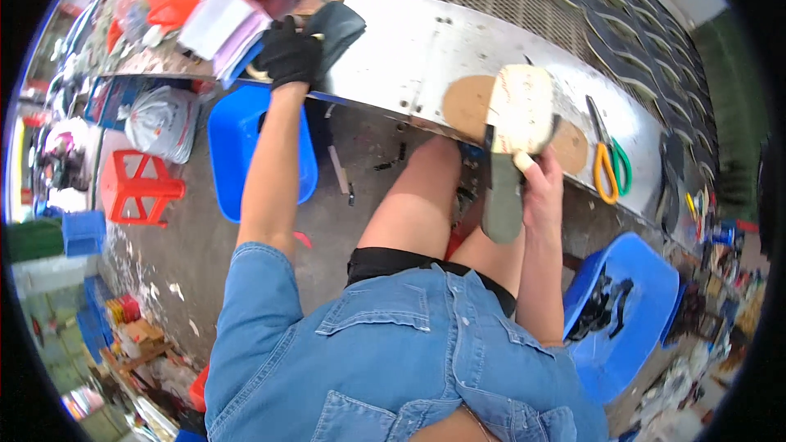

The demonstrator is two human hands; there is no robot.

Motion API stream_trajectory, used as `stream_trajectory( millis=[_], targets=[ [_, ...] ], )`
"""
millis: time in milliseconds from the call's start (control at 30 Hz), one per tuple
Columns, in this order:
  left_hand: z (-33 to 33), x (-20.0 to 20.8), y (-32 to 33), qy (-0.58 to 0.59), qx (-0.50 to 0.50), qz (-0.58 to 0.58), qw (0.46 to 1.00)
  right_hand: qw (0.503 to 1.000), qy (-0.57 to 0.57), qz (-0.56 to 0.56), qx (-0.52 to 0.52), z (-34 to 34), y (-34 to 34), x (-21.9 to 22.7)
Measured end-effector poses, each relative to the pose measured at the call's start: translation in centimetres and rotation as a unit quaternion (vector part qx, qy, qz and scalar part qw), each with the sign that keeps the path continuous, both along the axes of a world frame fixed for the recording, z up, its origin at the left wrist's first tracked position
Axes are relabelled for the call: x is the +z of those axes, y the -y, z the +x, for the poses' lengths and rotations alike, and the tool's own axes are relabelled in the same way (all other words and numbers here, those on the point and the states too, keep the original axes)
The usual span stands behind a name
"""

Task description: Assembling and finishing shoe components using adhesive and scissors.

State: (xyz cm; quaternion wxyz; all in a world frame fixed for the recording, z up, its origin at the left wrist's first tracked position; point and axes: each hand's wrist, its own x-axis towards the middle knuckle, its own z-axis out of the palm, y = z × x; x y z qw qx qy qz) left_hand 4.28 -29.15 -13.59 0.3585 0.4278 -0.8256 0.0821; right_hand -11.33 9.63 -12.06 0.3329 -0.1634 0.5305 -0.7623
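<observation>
My right hand grips a shoe insole near its middle, with the thumb on top. The front part is cream and the heel end olive-grey, pointing toward me; dark strap-like bits show at its sides. Beneath it, tan sole-shaped pieces lie on the pale metal bench top. Reaching to the far left, my left hand, in a black glove, is closed at the edge of a dark grey flexible piece. Beside that hand lies a stack of white, lilac and blue sheets. Some of its fingers are hidden.
Orange-handled scissors and a green-handled pair lie at the bench's right. Rows of black strips cover the mesh behind. Blue bins stand below at left and right. A red stool stands left.
</observation>
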Motion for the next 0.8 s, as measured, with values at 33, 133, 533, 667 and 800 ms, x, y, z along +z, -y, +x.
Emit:
stream_trajectory(
  millis=[33, 133, 533, 667, 800],
  targets=[
    [0.2, 0.3, -0.4, -0.006, 0.002, 0.012, 1.000, 1.000, 0.005, -0.001, 0.004, 0.1, 0.0, 0.1],
    [0.4, 0.6, -0.2, -0.002, -0.072, -0.062, 0.995, 1.000, 0.010, -0.003, 0.006, -0.3, -0.4, -0.1],
    [-4.5, 5.3, -12.0, -0.282, -0.321, 0.715, 0.554, 0.999, -0.009, -0.006, 0.039, -0.2, -0.7, 1.5],
    [-7.3, 6.0, -16.2, -0.262, -0.415, 0.762, 0.424, 0.991, -0.054, 0.014, 0.120, 0.4, -2.1, 2.0],
    [-7.8, 7.5, -18.1, -0.282, -0.371, 0.819, 0.336, 0.993, -0.048, 0.013, 0.107, 1.4, -2.2, 2.6]
  ],
)
